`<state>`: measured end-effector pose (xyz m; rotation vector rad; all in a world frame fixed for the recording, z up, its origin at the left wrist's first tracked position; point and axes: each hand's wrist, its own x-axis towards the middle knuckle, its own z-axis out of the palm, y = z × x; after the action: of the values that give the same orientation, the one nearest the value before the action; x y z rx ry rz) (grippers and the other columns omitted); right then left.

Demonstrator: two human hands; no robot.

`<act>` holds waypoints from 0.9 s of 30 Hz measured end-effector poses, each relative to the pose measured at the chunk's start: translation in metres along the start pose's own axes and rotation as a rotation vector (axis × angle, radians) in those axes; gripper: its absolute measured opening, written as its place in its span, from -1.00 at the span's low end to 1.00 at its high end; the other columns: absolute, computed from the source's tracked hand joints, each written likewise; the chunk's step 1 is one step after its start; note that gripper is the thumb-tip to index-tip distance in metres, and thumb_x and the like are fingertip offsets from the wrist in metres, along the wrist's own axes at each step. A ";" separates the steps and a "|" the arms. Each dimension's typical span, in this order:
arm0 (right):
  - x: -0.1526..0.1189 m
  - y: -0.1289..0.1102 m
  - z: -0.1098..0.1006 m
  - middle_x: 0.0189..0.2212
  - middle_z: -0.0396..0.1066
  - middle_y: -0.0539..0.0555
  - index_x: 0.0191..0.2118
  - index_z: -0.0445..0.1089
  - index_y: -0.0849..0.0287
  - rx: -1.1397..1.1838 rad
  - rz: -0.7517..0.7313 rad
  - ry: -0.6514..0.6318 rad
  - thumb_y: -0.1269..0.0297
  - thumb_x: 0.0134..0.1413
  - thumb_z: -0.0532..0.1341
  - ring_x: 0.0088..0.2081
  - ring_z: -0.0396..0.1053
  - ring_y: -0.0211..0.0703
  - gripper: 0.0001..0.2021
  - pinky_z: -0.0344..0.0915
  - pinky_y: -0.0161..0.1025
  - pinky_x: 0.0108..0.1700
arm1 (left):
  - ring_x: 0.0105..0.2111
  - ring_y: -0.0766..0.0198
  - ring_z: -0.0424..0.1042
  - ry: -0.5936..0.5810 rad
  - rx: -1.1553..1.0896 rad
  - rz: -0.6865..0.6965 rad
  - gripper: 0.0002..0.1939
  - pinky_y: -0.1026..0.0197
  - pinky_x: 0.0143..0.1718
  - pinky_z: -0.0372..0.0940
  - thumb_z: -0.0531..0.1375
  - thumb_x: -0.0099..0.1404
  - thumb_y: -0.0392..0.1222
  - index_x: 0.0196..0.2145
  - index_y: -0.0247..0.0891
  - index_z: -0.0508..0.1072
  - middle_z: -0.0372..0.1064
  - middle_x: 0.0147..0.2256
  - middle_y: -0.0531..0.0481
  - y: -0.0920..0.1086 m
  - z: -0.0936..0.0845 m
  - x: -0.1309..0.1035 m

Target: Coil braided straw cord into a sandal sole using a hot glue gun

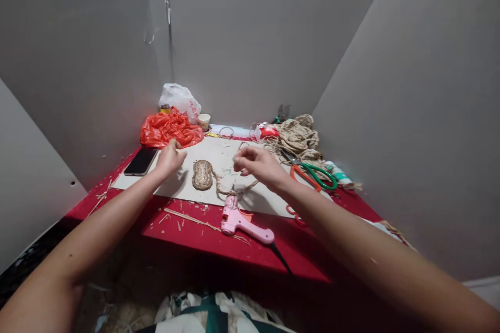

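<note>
My left hand [171, 158] hovers over the left of the white board [219, 152], beside the red plastic bag. Its fingers are loosely bent, thumb and forefinger apart, with nothing visible between them. My right hand [260, 165] is above the board's middle, fingers curled and pressed together; whatever may be in them cannot be made out. Between the hands lies a coiled, flattened twine piece [202, 175], peanut-shaped. From it a loose twine tail [222, 192] runs right, past the nozzle of a pink glue gun [238, 221] at the board's front edge.
A phone [141, 161] and red bag [170, 129] are left. A paper cup [203, 121] stands behind. A twine heap [299, 135], green-handled scissors [320, 175] and orange-handled scissors [307, 177] are right. Grey panels [242, 41] enclose the red-covered table [175, 231].
</note>
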<state>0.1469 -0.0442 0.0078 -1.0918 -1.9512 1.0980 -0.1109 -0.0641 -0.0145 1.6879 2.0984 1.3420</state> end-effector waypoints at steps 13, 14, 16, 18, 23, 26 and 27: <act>0.065 0.022 0.046 0.02 0.35 0.15 0.06 0.33 0.21 -0.128 0.236 -0.181 0.21 0.27 0.18 -0.06 0.40 -0.04 -0.70 0.40 -0.02 -0.06 | -0.09 0.10 0.42 -0.251 -0.265 -0.273 -0.62 -0.06 -0.11 0.38 0.17 0.33 -0.12 0.07 -0.27 0.34 0.34 0.03 -0.17 0.000 0.052 -0.015; 0.063 0.023 0.045 0.02 0.35 0.13 0.05 0.34 0.21 -0.089 0.235 -0.185 0.20 0.27 0.18 -0.06 0.40 -0.02 -0.70 0.40 -0.02 -0.06 | -0.09 0.10 0.42 -0.239 -0.318 -0.279 -0.62 -0.06 -0.11 0.38 0.17 0.33 -0.13 0.07 -0.27 0.34 0.34 0.03 -0.17 0.001 0.052 -0.015; 0.062 0.025 0.042 0.02 0.35 0.15 0.05 0.33 0.19 0.000 0.250 -0.202 0.21 0.28 0.17 -0.07 0.40 -0.05 -0.71 0.40 -0.02 -0.06 | -0.08 0.09 0.42 -0.208 -0.426 -0.285 -0.62 -0.07 -0.11 0.38 0.16 0.34 -0.12 0.07 -0.27 0.34 0.33 0.04 -0.17 0.004 0.053 -0.016; 0.061 0.027 0.040 0.02 0.35 0.16 0.06 0.32 0.19 0.103 0.258 -0.218 0.22 0.28 0.18 -0.07 0.40 -0.06 -0.70 0.40 -0.02 -0.07 | -0.10 0.10 0.42 -0.168 -0.536 -0.278 -0.62 -0.05 -0.12 0.38 0.17 0.33 -0.12 0.07 -0.28 0.34 0.34 0.02 -0.17 0.008 0.052 -0.016; 0.052 0.026 0.036 0.01 0.35 0.15 0.07 0.31 0.22 0.344 0.184 -0.250 0.21 0.27 0.18 -0.08 0.41 -0.05 -0.69 0.41 -0.01 -0.08 | -0.34 0.33 0.43 -0.083 -0.780 -0.194 -0.55 0.24 -0.25 0.33 0.28 0.08 -0.30 -0.04 -0.33 0.38 0.39 -0.27 0.03 0.025 0.042 -0.023; 0.040 0.017 0.032 -0.11 0.41 0.11 -0.02 0.36 0.24 0.456 0.064 -0.228 0.22 0.24 0.21 -0.18 0.43 -0.14 -0.73 0.41 -0.13 -0.16 | -0.32 0.33 0.43 -0.103 -0.885 -0.118 -0.62 0.26 -0.23 0.32 0.29 0.04 -0.27 -0.13 -0.29 0.42 0.41 -0.31 0.05 0.041 0.029 -0.033; 0.036 0.014 0.030 -0.18 0.43 0.08 -0.07 0.38 0.24 0.489 0.019 -0.211 0.22 0.21 0.24 -0.24 0.42 -0.19 -0.75 0.40 -0.19 -0.21 | -0.28 0.30 0.43 -0.127 -0.908 -0.094 -0.63 0.25 -0.20 0.32 0.30 0.04 -0.25 -0.14 -0.29 0.44 0.43 -0.28 0.02 0.046 0.024 -0.036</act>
<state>0.1103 -0.0187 -0.0131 -0.7509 -1.6879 1.6465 -0.0499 -0.0822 -0.0113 1.2021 1.1544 1.7109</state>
